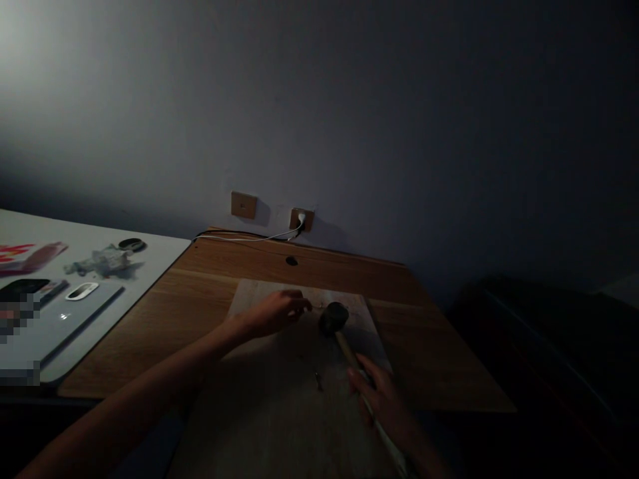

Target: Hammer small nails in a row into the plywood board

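Note:
My right hand (377, 392) is wrapped round the pale wooden handle of a mallet (344, 347). The mallet's dark, rounded head is over the far part of a pale wooden board (269, 399). Left of that head is my left hand (284, 311), low over the board with its fingers curled together; whatever may be between the fingertips is too small and dim to make out. A tiny light speck shows between these fingertips and the mallet head. Nearer to me, a small shiny metal piece (318, 381) lies on the board.
The board rests on a brown wooden desk (424, 332). A white cable (249, 238) runs along the back to a wall socket (308, 219). On the white table (160, 249) at left are a closed laptop (94, 313), crumpled plastic (110, 261) and a dark round object (132, 245).

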Tool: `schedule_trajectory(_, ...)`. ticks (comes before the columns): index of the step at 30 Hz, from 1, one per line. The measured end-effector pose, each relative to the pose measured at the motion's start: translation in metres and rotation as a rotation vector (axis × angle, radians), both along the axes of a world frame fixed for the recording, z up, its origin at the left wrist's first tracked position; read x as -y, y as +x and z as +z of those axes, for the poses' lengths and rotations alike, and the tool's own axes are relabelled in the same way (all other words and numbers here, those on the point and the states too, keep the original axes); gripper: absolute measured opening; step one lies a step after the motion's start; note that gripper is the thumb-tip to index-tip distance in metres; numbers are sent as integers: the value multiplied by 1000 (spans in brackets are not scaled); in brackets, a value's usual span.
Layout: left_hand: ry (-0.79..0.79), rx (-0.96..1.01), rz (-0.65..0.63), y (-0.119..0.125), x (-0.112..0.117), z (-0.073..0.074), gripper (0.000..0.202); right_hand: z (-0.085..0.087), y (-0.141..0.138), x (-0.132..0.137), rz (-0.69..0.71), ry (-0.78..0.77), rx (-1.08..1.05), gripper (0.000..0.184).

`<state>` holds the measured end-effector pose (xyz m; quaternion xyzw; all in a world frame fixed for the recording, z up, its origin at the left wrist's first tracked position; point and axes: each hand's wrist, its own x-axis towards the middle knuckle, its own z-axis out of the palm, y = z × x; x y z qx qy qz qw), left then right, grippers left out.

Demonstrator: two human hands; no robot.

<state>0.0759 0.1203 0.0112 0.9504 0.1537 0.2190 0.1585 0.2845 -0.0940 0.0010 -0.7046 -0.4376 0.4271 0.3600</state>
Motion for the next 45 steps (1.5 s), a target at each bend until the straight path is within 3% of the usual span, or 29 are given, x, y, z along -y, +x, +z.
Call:
schedule_trajectory(3,-225,106,171,4,-17,-10,21,2,-2,-4,-16,22,7,45)
schedule_trajectory(6,-297,119,246,7,-23,-21,19,6,-6,-11,-38,21,-16,44)
schedule_trajectory(10,-298,159,229,7,-25,-29,22,12,-11,-20,-18,34,-42,44)
schedule_trajectory(17,-342,143,252,8,-27,-27,19,22,-18,-31,17,74,-52,44)
schedule_trajectory(30,-281,167,271,8,-24,-32,19,24,-23,-35,-1,56,-96,40)
schedule_trajectory(41,-219,147,216,11,-29,-36,17,27,-25,-43,18,67,-79,45)
schedule_trajectory(45,-318,146,256,11,-28,-35,25,31,-31,-57,33,87,-54,42)
